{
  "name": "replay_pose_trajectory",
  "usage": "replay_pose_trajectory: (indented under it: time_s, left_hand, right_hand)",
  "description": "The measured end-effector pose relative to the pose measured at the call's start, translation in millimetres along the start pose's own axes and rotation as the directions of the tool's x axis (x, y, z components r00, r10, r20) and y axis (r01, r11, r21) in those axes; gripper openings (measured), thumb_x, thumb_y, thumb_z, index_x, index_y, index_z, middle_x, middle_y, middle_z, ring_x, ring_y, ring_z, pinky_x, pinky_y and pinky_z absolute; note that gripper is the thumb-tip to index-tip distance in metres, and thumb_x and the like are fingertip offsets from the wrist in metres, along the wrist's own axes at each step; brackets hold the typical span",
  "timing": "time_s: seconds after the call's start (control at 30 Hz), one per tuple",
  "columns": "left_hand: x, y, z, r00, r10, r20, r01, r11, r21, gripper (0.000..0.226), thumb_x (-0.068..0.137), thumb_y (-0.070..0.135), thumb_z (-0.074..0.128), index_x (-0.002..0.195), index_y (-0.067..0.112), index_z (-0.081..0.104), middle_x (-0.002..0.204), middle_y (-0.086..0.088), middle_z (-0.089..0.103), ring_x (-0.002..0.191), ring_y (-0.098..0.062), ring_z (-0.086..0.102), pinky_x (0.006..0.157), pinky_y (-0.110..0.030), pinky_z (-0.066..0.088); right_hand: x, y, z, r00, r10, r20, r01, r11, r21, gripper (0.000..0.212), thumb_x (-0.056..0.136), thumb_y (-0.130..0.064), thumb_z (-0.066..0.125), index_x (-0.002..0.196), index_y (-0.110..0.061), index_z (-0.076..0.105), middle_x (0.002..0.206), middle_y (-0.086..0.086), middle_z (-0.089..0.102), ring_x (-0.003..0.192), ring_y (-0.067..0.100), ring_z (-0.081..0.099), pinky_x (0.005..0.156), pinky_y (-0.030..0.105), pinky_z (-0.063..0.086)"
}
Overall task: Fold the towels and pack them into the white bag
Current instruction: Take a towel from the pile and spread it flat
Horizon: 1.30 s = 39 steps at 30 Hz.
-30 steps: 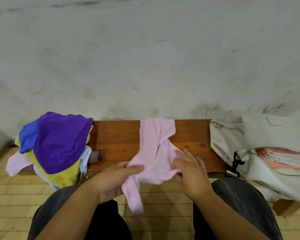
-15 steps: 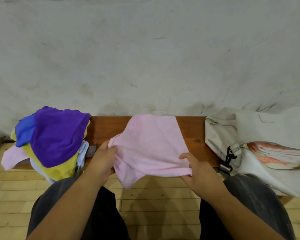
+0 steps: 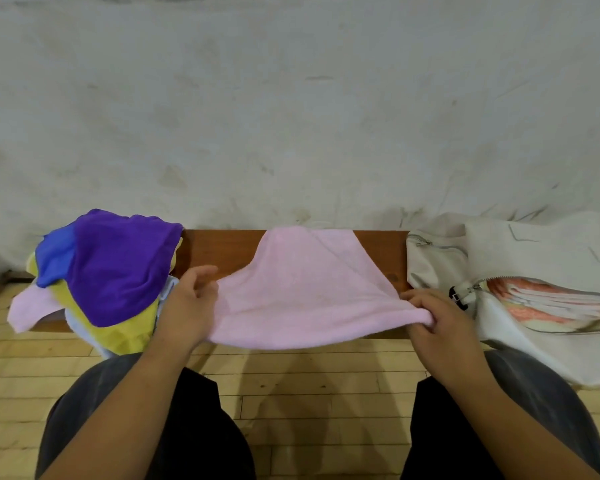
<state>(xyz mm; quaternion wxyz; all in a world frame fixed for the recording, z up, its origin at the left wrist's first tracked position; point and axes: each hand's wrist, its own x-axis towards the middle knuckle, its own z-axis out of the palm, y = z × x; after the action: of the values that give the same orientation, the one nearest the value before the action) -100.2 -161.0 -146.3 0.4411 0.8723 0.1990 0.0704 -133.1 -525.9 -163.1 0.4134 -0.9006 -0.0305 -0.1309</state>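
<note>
Starting with the white bag [image 3: 440,258]: it's slumped on its side at the right end of the bench [image 3: 222,251], and its zip mouth gapes toward me. Inside I can see folded towels [image 3: 548,303] stacked flat, pink and pale layers, filling the opening. A black buckle [image 3: 456,296] sits just beside the mouth. The bag's near side spills over the bench's front edge.

At the left end there's the loose pile of towels [image 3: 118,268]. Purple is on top, with blue, yellow, pale blue and a pink corner under it, and the pile droops over the front edge too.

Between the pile and the bag, the pink towel [image 3: 305,289] is stretched wide. Its far part lies on the wood up against the wall [image 3: 291,116], and its near edge hangs just off the front, over the floor [image 3: 309,375]. My left hand [image 3: 187,306] has its fingers bent round the towel's left corner, right beside the pile. My right hand [image 3: 440,320] has its fingers curled tight over the bunched right corner, close to the bag's buckle.

As for room, bare wood shows only in narrow strips on either side of the towel. The open space is the floor gap between my knees [image 3: 534,393].
</note>
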Motion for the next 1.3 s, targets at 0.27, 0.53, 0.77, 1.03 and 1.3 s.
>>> replay_pose_trajectory:
  time_s: [0.27, 0.53, 0.77, 1.03, 1.3]
  left_hand:
    - [-30.6, 40.9, 9.0, 0.784, 0.614, -0.095, -0.621, 0.78, -0.083, 0.045, 0.095, -0.012, 0.049, 0.129, 0.012, 0.068, 0.129, 0.007, 0.064, 0.121, 0.005, 0.056, 0.104, -0.009, 0.038]
    - [9.3, -14.1, 20.6, 0.976, -0.182, 0.12, 0.166, 0.977, 0.135, 0.056, 0.096, -0.008, 0.037, 0.14, 0.017, 0.059, 0.142, -0.01, 0.056, 0.126, -0.031, 0.053, 0.101, -0.033, 0.045]
    - [-39.9, 37.8, 24.6, 0.75, 0.649, 0.127, -0.632, 0.76, -0.152, 0.051, 0.097, -0.005, 0.056, 0.142, 0.019, 0.057, 0.143, 0.016, 0.054, 0.133, 0.002, 0.049, 0.11, -0.015, 0.038]
    - [-6.2, 5.7, 14.9, 0.979, -0.202, 0.004, 0.202, 0.978, 0.051, 0.053, 0.098, -0.005, 0.04, 0.148, 0.013, 0.048, 0.143, -0.01, 0.053, 0.125, -0.031, 0.051, 0.098, -0.033, 0.042]
    - [-11.0, -4.7, 11.5, 0.939, -0.183, 0.29, 0.159, 0.982, 0.105, 0.053, 0.096, 0.025, 0.063, 0.146, 0.027, 0.046, 0.14, 0.001, 0.052, 0.119, -0.021, 0.053, 0.091, -0.03, 0.046]
  right_hand:
    - [-9.3, -7.1, 22.9, 0.815, -0.044, 0.578, 0.23, 0.94, -0.254, 0.029, 0.092, -0.019, 0.064, 0.068, -0.035, 0.058, 0.066, -0.014, 0.055, 0.063, 0.0, 0.053, 0.059, 0.011, 0.039]
    - [-8.6, -1.1, 22.7, 0.807, 0.076, 0.586, 0.171, 0.919, -0.354, 0.035, 0.096, -0.018, 0.056, 0.068, -0.036, 0.044, 0.069, -0.014, 0.05, 0.064, 0.001, 0.048, 0.062, 0.012, 0.039]
    - [-13.4, 6.7, 28.9, 0.748, 0.158, 0.644, 0.061, 0.951, -0.304, 0.022, 0.099, -0.019, 0.053, 0.102, -0.041, 0.05, 0.094, -0.013, 0.066, 0.084, 0.004, 0.061, 0.066, 0.017, 0.044]
    - [-12.6, 11.5, 32.0, 0.707, 0.175, 0.685, 0.021, 0.963, -0.268, 0.034, 0.102, -0.016, 0.05, 0.126, -0.033, 0.067, 0.121, -0.011, 0.069, 0.107, 0.005, 0.061, 0.09, 0.012, 0.046]
    - [-8.9, 3.1, 20.1, 0.845, 0.129, 0.519, -0.06, 0.987, -0.147, 0.024, 0.097, -0.013, 0.059, 0.097, -0.034, 0.069, 0.086, -0.021, 0.068, 0.08, -0.003, 0.059, 0.067, 0.01, 0.04]
